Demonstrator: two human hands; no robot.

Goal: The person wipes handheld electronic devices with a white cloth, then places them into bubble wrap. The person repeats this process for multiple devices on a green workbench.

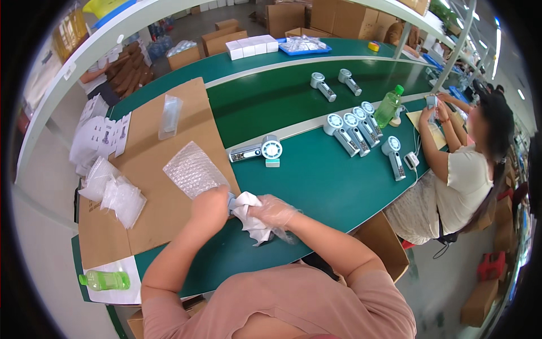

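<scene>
My left hand (210,208) is closed around a grey-blue piece (231,202), mostly hidden by my fingers; its colour resembles the handheld fans. Against that piece, my right hand (274,211), in a clear plastic glove, grips a crumpled white cloth (251,221). Just beyond my left hand lies a bubble-wrap bag (195,168) on the cardboard sheet (149,198). A handheld fan (271,149) rests on its side ahead of my hands, with a small white-and-green block (272,163) by its head.
Several fans (351,127) lie in a row at right, another fan (393,158) nearer. Two more sit on the dark green strip (254,96). A green bottle (389,106) stands by a co-worker (463,169) holding a device. Clear bags (116,195) and printed sheets (101,135) are at left.
</scene>
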